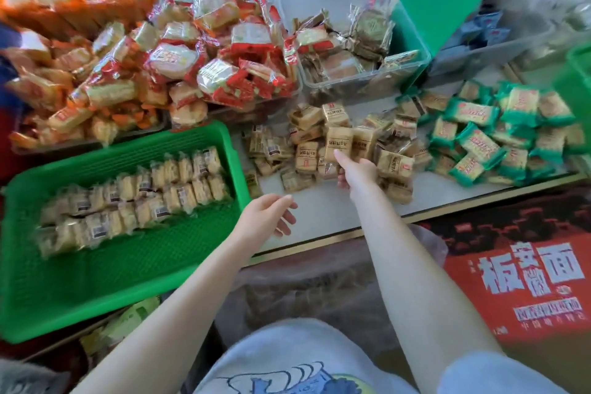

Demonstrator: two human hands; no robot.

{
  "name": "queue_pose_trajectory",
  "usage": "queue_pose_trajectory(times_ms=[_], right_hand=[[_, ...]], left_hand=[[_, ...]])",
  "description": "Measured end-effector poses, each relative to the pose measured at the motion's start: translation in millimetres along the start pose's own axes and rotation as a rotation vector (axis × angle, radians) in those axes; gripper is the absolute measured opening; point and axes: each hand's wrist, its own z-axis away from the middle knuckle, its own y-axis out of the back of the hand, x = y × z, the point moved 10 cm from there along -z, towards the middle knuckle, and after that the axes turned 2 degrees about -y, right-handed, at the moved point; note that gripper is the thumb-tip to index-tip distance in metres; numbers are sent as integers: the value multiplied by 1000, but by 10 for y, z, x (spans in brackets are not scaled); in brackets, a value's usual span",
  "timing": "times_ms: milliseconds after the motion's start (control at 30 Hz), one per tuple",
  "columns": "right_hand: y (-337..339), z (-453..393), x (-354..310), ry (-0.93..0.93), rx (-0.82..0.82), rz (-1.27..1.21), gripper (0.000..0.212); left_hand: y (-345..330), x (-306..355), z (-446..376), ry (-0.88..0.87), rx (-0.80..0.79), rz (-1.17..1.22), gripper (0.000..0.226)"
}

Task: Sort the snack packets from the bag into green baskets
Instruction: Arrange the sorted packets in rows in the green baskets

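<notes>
Both bare forearms reach forward. The right hand [357,173] stretches farther, thumb up and fingers curled, pinching a tan snack packet [338,143]. The left hand [268,214] hovers lower, palm turned inward, fingers relaxed and loosely extended, holding nothing.

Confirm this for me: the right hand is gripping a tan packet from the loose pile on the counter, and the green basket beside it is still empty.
Not quite. The green basket is not empty: the head view shows two rows of pale packets lined up in it. The rest holds: the right hand grips a tan packet from the loose pile on the counter.
</notes>
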Motion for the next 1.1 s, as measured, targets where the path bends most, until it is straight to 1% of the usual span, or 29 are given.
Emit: queue_pose_trajectory(times_ms=[67, 133, 200, 267, 300, 333, 400, 433, 467, 533, 567, 633, 700, 800, 867, 933, 1000, 1033, 1067, 1100], right_hand=[[25, 132, -32, 25, -49, -24, 20], [48, 365, -54, 104, -126, -17, 20], [-31, 657, -30, 189, -278, 95, 21], [-126, 849, 80, 196, -421, 209, 27], [-115, 846, 108, 193, -424, 233, 30], [-59, 780, 110, 194, -371, 237, 30], [124, 523, 119, 171, -177, 218, 22], [185, 387, 138, 152, -98, 204, 17], [192, 291, 148, 136, -56, 200, 18], [72, 144, 184, 125, -46, 204, 31], [5, 97, 192, 131, -42, 207, 33], [-54, 49, 159, 159, 9, 216, 29], [-15, 52, 127, 164, 56, 218, 22], [139, 138, 183, 106, 35, 141, 26], [228, 293, 241, 63, -36, 15, 24], [205, 504, 223, 87, -178, -7, 21], [99, 703, 230, 124, -351, 96, 19], [81, 755, 263, 125, -398, 155, 20], [119, 753, 293, 115, -384, 189, 21], [226, 693, 318, 96, -306, 191, 22]], left_hand=[[-16, 23, -68, 18, 19, 62, 26], [-100, 34, -146, 38, 25, 169, 27], [-228, 35, -217, 63, -6, 337, 37], [-359, 44, -259, 64, -58, 490, 40], [-382, 37, -268, 61, -61, 512, 38], [-375, -10, -281, 76, -39, 510, 37], [-339, -150, -292, 136, 15, 509, 37], [-345, -204, -295, 161, 21, 508, 38], [-357, -245, -296, 182, 18, 501, 38], [-386, -310, -305, 218, 20, 496, 38], [-393, -330, -308, 233, 31, 507, 38], [-397, -339, -306, 257, 49, 534, 40], [-386, -371, -316, 271, 62, 554, 47], [-365, -401, -333, 287, 82, 592, 54], [-381, -391, -340, 288, 81, 624, 54], [-448, -325, -354, 256, 25, 637, 56], [-575, -213, -379, 193, -81, 643, 53], [-626, -187, -395, 173, -106, 656, 48], [-651, -200, -407, 175, -96, 672, 42], [-653, -241, -418, 193, -66, 678, 37]])
